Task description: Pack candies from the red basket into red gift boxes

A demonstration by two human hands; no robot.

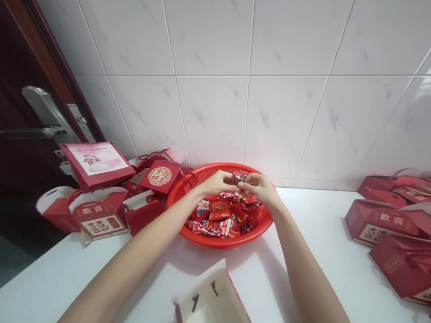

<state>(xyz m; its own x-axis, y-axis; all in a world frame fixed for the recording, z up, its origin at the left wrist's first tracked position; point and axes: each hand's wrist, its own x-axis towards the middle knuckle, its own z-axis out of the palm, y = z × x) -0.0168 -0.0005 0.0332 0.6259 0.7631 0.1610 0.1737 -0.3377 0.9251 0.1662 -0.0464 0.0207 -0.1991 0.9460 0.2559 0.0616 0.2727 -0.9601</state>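
Observation:
Over the back of a red plastic basket (195, 239), my left hand (219, 182) and my right hand (260, 188) meet at a small wrapped candy (240, 177). Fingers of both hands are closed on its dark, shiny wrapper. Below them the basket holds many candies in red wrappers, such as a red square packet (219, 210). Nearer to me, between my forearms, stands an open red gift box (241, 296) with a pale inside; its front part is cut off by the picture's lower edge.
At the left, several red gift boxes (99, 210) are piled beside a dark door (1, 166) with a metal handle. More red gift boxes (381, 220) stand at the right. A tiled wall (211, 117) borders the white table (307, 214).

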